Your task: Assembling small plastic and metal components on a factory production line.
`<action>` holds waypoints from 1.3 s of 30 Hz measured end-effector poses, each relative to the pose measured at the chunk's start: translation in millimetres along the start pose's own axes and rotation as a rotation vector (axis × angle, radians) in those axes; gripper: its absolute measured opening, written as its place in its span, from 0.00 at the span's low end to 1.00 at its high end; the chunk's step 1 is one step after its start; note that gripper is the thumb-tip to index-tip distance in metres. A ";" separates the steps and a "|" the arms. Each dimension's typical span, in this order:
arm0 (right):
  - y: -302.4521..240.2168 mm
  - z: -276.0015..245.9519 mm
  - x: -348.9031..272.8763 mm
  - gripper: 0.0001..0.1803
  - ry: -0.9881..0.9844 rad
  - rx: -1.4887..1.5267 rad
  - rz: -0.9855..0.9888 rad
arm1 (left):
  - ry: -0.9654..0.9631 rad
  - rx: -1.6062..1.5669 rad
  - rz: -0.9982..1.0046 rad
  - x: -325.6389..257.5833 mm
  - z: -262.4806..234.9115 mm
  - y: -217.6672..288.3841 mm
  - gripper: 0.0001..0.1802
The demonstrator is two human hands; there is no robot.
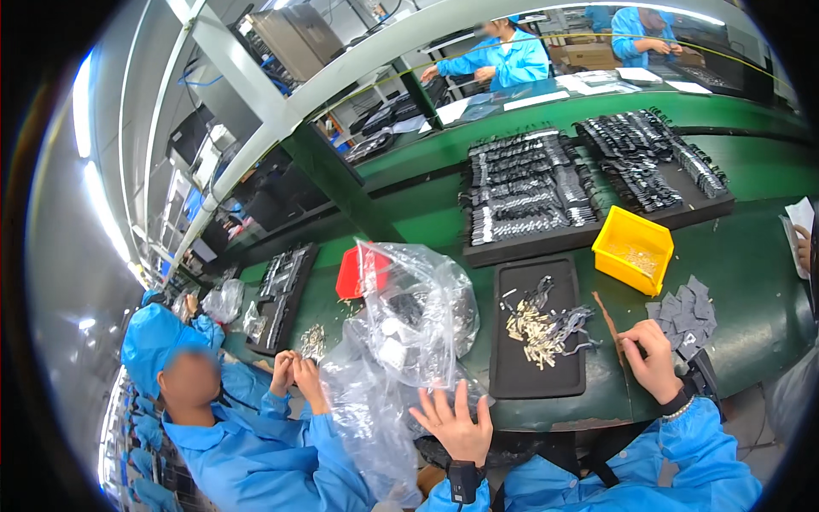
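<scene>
My left hand point(459, 428) is open, fingers spread, at the near table edge. Its fingertips are at the lower part of a large clear plastic bag point(418, 299) with dark and white contents. My right hand point(652, 363) is closed, thumb and index finger together over the table; anything between them is too small to make out. Beside its fingertips a thin brown strip point(607, 320) runs along the table. Between my hands lies a black tray point(503, 367) with a pile of small cream-coloured pieces point(536, 340) and grey-black strips point(570, 328).
Grey square pads point(685, 316) lie right of my right hand, below a yellow bin point(607, 247). Large black trays point(512, 247) of dark parts stand behind. A red bin point(348, 282) is beside the bag. A co-worker in blue point(230, 444) handles small things at my left.
</scene>
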State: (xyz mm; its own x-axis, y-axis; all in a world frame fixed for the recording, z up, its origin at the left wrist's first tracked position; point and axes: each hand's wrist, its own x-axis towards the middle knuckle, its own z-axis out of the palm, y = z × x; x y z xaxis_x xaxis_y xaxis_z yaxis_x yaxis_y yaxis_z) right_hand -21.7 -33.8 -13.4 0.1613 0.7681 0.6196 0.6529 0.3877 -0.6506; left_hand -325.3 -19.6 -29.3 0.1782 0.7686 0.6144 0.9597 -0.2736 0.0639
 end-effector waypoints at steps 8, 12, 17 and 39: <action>0.2 1.9 -1.8 0.02 0.024 -0.038 0.052 | -0.223 -0.027 -0.236 6.9 12.7 -30.5 0.36; 3.6 2.9 -4.0 0.02 0.017 -0.030 0.073 | -0.222 -0.072 -0.136 21.0 17.8 -41.5 0.34; 0.3 2.0 -2.1 0.01 0.020 -0.035 0.083 | -0.188 -0.078 -0.043 39.6 33.6 -57.7 0.34; 4.0 -3.8 -1.5 0.05 0.086 -0.007 0.034 | -0.184 -0.509 0.326 70.2 39.8 50.9 0.15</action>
State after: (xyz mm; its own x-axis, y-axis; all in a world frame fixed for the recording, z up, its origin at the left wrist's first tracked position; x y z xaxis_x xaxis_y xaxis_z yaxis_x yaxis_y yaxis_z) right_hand -16.5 -35.3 -15.3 0.2462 0.7344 0.6324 0.6512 0.3579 -0.6692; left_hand -255.2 43.4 -14.3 0.5218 0.6742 0.5227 0.6343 -0.7164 0.2908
